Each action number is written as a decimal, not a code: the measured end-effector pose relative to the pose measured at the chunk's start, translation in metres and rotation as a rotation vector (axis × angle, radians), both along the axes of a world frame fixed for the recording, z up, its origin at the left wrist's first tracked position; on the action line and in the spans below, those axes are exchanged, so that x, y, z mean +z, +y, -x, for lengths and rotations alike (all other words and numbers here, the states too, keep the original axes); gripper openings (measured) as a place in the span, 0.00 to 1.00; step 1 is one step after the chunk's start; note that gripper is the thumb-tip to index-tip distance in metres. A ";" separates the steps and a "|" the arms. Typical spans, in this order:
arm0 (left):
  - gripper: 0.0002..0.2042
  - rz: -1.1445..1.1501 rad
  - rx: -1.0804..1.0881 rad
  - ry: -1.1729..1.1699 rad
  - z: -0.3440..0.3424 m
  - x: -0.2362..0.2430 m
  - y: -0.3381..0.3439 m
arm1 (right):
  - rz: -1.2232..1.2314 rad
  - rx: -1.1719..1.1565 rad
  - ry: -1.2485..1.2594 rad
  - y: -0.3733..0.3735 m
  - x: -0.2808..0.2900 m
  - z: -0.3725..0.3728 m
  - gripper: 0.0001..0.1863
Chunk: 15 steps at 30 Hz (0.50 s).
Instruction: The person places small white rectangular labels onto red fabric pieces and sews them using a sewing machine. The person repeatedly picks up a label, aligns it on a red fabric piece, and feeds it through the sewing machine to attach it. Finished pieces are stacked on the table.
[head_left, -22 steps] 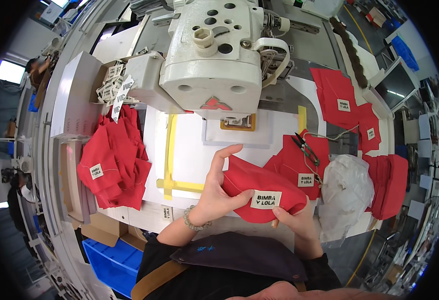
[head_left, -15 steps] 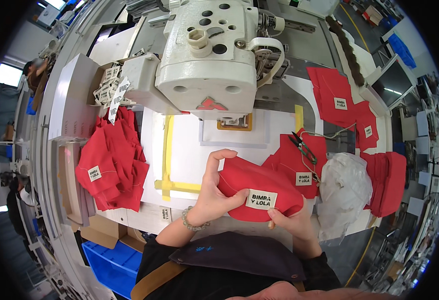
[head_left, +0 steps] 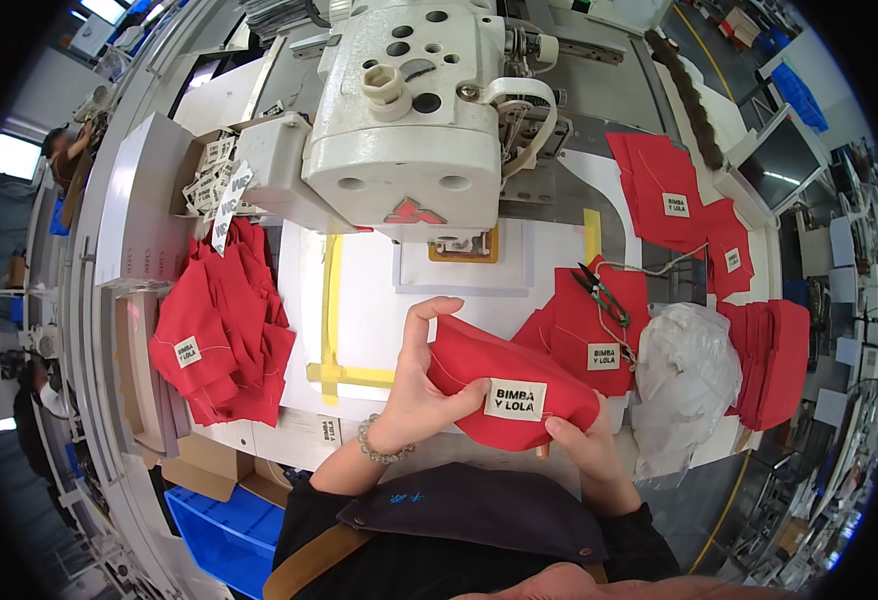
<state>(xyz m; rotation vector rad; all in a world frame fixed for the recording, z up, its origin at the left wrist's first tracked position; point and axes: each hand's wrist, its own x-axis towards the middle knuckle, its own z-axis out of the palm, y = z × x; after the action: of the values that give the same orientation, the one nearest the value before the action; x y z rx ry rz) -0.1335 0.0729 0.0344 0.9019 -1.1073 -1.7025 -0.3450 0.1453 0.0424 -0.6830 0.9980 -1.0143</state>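
Observation:
Between my two hands is a piece of red fabric [head_left: 504, 365], held up above the front of the white table. A cream label [head_left: 516, 399] with dark lettering lies on its face. My left hand [head_left: 424, 385] grips the left side, thumb on the front beside the label and fingers behind, partly hidden by the cloth. At the lower right edge my right hand [head_left: 589, 440] pinches the fabric, thumb in front near the label's corner. Just beyond, under the fabric's far edge, stands the white sewing machine [head_left: 404, 150].
Left, a heap of red labelled pieces [head_left: 224, 330] lies below a box of loose labels [head_left: 209, 180]. To the right are more red pieces [head_left: 599, 320] with green-handled thread snips [head_left: 604, 298], a clear plastic bag [head_left: 684, 380] and a red stack [head_left: 771, 360]. A blue crate [head_left: 224, 535] sits below the table.
My view has shifted slightly. The right thumb has moved a little along the lower edge, away from the label's corner; both hands keep hold of the red fabric.

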 end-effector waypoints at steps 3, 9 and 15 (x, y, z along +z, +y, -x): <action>0.38 0.000 -0.010 0.006 -0.001 0.002 0.001 | -0.009 -0.022 0.024 0.001 -0.003 0.000 0.11; 0.38 0.035 0.028 -0.004 0.000 0.001 0.003 | -0.071 -0.088 -0.031 0.000 -0.001 -0.002 0.09; 0.37 0.058 0.049 -0.038 0.002 0.000 0.005 | -0.057 0.018 0.046 -0.010 0.002 -0.004 0.16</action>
<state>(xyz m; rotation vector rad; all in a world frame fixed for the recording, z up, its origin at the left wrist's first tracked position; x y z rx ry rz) -0.1358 0.0779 0.0347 0.9204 -1.1448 -1.6115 -0.3413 0.1354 0.0443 -0.6694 1.0554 -0.9543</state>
